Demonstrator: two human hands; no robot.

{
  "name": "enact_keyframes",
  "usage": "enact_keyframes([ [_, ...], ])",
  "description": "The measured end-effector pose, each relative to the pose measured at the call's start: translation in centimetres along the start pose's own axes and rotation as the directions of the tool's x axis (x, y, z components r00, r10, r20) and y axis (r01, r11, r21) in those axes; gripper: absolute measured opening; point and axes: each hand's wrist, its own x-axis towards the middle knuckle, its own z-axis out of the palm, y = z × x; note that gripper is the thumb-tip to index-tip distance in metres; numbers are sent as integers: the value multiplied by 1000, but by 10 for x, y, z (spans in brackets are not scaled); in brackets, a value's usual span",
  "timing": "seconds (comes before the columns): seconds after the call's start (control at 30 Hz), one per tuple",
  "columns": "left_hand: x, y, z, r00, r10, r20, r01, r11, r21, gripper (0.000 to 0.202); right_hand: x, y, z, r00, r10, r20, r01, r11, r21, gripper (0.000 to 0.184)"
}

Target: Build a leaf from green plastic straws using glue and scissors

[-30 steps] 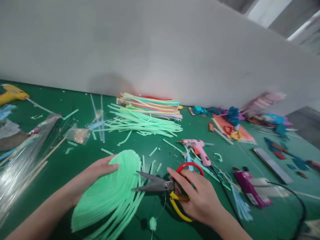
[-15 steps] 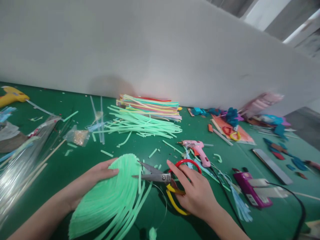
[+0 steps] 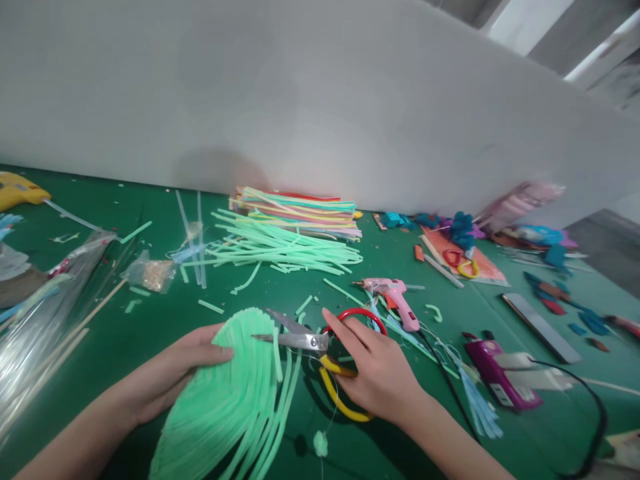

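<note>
My left hand [image 3: 170, 373] grips the left edge of a light green fan of strips [image 3: 225, 400], thumb on top. My right hand [image 3: 377, 373] holds scissors [image 3: 320, 353] with one red and one yellow handle loop; fingers pass through the loops. The blades stand open over the fan's upper right edge, where several loose strip ends hang down. A small green pompom [image 3: 320, 443] on a thin thread lies below the scissors.
A pile of green strips [image 3: 280, 250] and a stack of coloured strips [image 3: 300, 210] lie behind. A pink glue gun [image 3: 395, 300], a purple glue gun [image 3: 500, 373] with black cord, clear wrapped sticks [image 3: 45, 320], and felt scraps [image 3: 465, 243] lie on the green table [image 3: 150, 320].
The scissors have moved left onto the fan's upper edge and the blades have opened. My left hand has stayed on the fan, which shifted slightly.
</note>
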Motion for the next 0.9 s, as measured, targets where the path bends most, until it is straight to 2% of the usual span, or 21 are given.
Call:
enact_keyframes([
  [0.13,-2,1,1,999,-4,-44,4,1000,3,30,-1,1,1,998,-57,-1,57,997,-60,49],
  [0.43,-1,3,4,999,-5,-53,5,1000,0,27,0,4,-3,986,-168,3,167,975,-149,37],
  [0.6,-2,3,4,999,-11,-43,11,1000,15,29,7,6,-5,975,-220,-43,204,952,-230,31],
  [0.73,-4,3,9,998,-19,-53,20,1000,9,26,14,8,-1,967,-248,-59,229,947,-225,21],
  [0.9,-3,3,9,996,-28,-89,30,999,22,26,19,8,4,965,-260,-42,248,952,-180,18],
])
